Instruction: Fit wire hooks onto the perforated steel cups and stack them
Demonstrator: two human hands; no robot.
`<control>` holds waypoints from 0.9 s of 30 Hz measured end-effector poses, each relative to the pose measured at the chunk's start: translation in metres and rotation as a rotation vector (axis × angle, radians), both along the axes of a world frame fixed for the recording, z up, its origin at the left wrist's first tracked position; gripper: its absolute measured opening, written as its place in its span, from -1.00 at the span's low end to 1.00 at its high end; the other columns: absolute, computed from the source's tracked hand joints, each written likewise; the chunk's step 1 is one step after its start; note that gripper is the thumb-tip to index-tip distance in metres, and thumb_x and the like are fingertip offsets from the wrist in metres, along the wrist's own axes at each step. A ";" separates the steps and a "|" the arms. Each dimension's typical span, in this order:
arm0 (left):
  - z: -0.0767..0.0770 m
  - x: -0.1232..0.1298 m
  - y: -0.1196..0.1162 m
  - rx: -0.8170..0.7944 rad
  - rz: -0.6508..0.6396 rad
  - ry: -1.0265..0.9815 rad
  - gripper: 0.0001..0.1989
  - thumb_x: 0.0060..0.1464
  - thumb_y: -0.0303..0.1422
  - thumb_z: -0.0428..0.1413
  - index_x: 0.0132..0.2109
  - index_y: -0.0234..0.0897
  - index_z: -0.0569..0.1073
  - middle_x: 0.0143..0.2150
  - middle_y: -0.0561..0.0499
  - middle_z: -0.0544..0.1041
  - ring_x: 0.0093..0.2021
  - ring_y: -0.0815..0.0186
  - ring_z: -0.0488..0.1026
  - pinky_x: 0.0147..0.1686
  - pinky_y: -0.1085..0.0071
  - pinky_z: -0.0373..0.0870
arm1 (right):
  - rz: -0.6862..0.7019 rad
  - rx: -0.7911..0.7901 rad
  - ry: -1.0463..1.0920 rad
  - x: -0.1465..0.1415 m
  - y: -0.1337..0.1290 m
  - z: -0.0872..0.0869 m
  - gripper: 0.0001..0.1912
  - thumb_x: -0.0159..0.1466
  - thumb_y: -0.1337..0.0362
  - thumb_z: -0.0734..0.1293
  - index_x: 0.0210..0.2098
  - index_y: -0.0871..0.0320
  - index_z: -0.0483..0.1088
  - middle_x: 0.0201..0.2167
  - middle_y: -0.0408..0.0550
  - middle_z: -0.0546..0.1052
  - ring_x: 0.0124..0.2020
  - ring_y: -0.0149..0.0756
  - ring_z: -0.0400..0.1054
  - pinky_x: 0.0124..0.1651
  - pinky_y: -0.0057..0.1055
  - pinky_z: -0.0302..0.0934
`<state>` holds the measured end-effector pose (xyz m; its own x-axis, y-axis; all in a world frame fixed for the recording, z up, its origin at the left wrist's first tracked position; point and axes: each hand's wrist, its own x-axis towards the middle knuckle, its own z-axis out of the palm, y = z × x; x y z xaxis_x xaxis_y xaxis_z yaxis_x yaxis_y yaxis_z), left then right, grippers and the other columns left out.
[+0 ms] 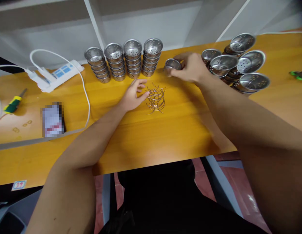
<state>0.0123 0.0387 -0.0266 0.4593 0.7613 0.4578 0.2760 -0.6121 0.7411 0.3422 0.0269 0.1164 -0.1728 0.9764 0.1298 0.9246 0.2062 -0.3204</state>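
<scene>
Where right fingers (183,57) curl, metal cup (172,63), between them and thumb (176,73)

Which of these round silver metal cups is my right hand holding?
The lone round silver metal cup, between the four cup stacks on the left and the cup cluster on the right; only it is gripped by the right hand.

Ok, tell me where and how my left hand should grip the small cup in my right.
By the left side of its rim, I'd say, coming from the left: the right hand covers the right side of the small metal cup, while its left is exposed. The mouth faces up, so the left hand could pinch the rim.
</scene>
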 end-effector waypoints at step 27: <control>0.001 -0.002 0.002 0.035 -0.053 0.031 -0.54 0.57 -0.25 0.41 0.48 -0.15 0.60 0.46 -0.23 0.73 0.39 0.07 0.78 0.45 0.04 0.79 | -0.513 -0.051 -0.134 0.052 -0.046 0.086 0.08 0.61 0.04 0.75 0.92 0.31 0.40 0.85 0.72 0.31 0.88 0.62 0.33 0.85 0.28 0.26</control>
